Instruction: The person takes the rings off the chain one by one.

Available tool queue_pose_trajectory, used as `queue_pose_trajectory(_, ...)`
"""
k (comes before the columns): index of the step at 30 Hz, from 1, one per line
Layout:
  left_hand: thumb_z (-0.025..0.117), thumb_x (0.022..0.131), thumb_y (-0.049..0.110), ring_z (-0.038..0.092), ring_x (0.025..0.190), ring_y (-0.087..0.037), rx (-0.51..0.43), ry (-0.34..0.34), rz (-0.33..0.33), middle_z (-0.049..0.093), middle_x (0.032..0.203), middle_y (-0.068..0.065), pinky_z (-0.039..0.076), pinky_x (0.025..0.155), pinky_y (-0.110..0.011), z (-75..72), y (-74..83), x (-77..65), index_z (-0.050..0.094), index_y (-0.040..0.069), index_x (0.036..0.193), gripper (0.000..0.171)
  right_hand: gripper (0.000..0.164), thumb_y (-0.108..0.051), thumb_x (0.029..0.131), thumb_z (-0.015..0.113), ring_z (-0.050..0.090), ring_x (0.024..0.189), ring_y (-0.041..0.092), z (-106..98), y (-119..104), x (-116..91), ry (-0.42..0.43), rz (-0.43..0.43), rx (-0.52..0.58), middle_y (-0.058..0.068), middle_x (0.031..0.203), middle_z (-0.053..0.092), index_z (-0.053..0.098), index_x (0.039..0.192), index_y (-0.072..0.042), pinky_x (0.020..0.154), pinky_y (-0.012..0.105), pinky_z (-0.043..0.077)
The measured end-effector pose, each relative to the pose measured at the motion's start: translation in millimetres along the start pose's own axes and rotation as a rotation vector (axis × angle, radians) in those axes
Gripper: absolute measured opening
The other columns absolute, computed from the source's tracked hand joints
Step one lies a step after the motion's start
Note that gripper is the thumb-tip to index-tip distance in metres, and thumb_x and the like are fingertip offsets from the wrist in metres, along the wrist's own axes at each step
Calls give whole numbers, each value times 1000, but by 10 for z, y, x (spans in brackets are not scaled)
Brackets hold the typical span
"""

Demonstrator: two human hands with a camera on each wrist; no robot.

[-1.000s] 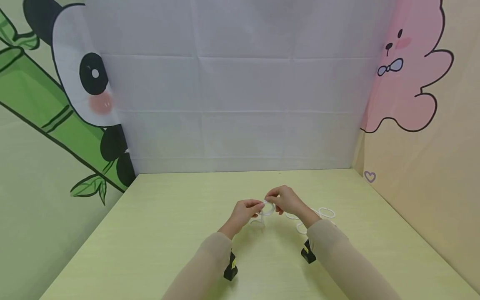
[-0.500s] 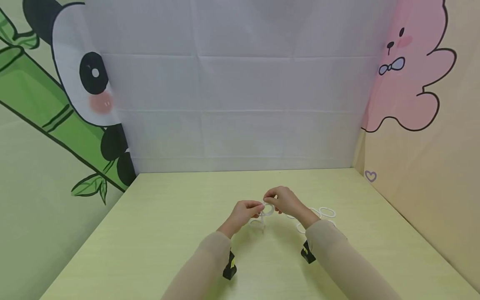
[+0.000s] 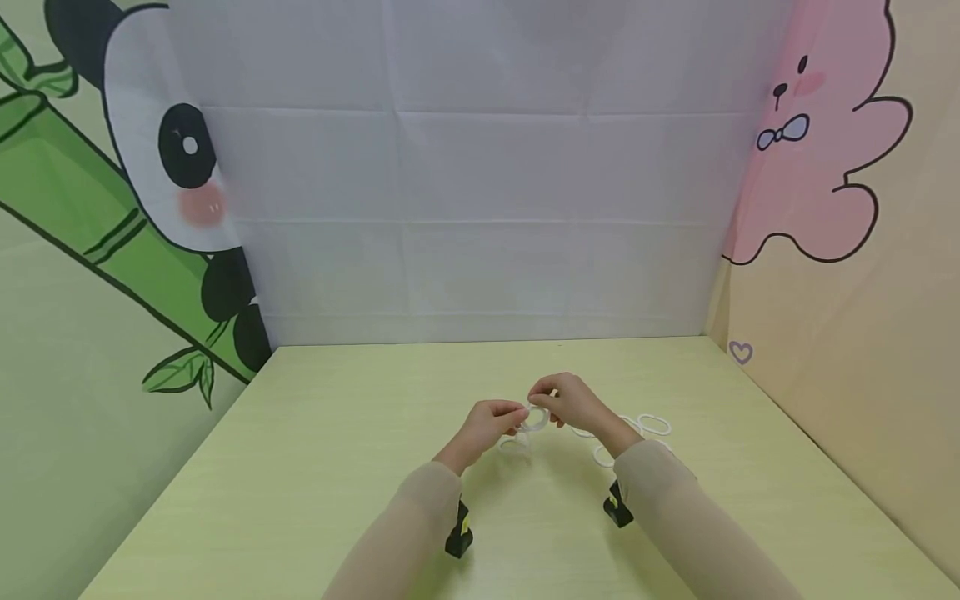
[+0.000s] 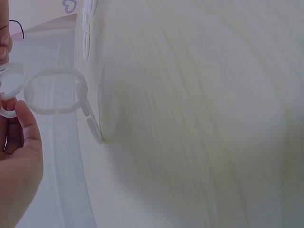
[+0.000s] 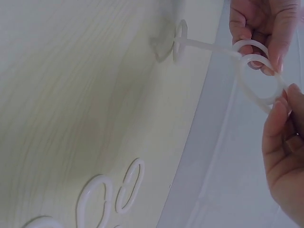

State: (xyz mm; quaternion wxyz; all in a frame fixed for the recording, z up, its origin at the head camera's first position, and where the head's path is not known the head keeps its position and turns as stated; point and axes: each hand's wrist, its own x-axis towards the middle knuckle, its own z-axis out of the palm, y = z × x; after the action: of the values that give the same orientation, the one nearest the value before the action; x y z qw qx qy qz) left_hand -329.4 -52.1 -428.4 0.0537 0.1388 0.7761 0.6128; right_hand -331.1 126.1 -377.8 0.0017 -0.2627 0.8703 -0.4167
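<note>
My left hand (image 3: pixel 482 429) and right hand (image 3: pixel 573 402) meet above the middle of the table, fingertips close together. Between them is a white plastic chain link (image 3: pixel 546 422), an oval ring. In the right wrist view, the right thumb and fingers (image 5: pixel 278 121) pinch this link at one end. There the left hand (image 5: pixel 261 23) pinches another white link (image 5: pixel 251 42) that overlaps it. Joined links hang below: the left wrist view shows one oval link (image 4: pixel 57 72) in the air and a lower link (image 4: pixel 93 127) reaching down to the tabletop.
Several loose white links (image 5: pixel 80 204) lie on the pale wood table (image 3: pixel 337 467), right of the hands and partly behind the right forearm. A white cloth backdrop (image 3: pixel 480 275) stands at the table's far edge. Black wrist devices (image 3: pixel 459 533) hang under both sleeves.
Both hands stay almost in place, with the right fingertips shifting very slightly. The links hanging below the left hand have swung or turned a little.
</note>
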Motion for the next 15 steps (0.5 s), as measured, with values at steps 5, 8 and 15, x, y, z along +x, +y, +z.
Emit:
queue_pose_trajectory(5, 61, 91, 22, 58, 77, -15, -10, -8, 9, 64, 91, -8, 50, 75, -30, 0, 5, 7, 66, -4, 102, 29, 14, -8, 90, 59, 46, 48, 11, -9, 55, 8, 7, 1, 56, 9, 79, 60, 65, 92, 4, 46, 31, 48)
queue_pose_trajectory(8, 61, 91, 22, 57, 77, -13, -31, -21, 1, 63, 90, -4, 50, 77, -31, 2, 10, 6, 66, -5, 103, 30, 13, -8, 91, 59, 47, 50, 12, -12, 82, 5, 6, -2, 88, 16, 81, 60, 65, 91, 3, 46, 28, 47)
queue_pose_trajectory(15, 61, 90, 20, 58, 79, -14, -44, -49, -17, 64, 95, -5, 51, 78, -32, -8, 14, -13, 65, -4, 104, 28, 13, -7, 92, 57, 50, 56, 13, -19, 112, -20, -30, -5, 138, 15, 83, 59, 64, 91, 3, 55, 39, 52)
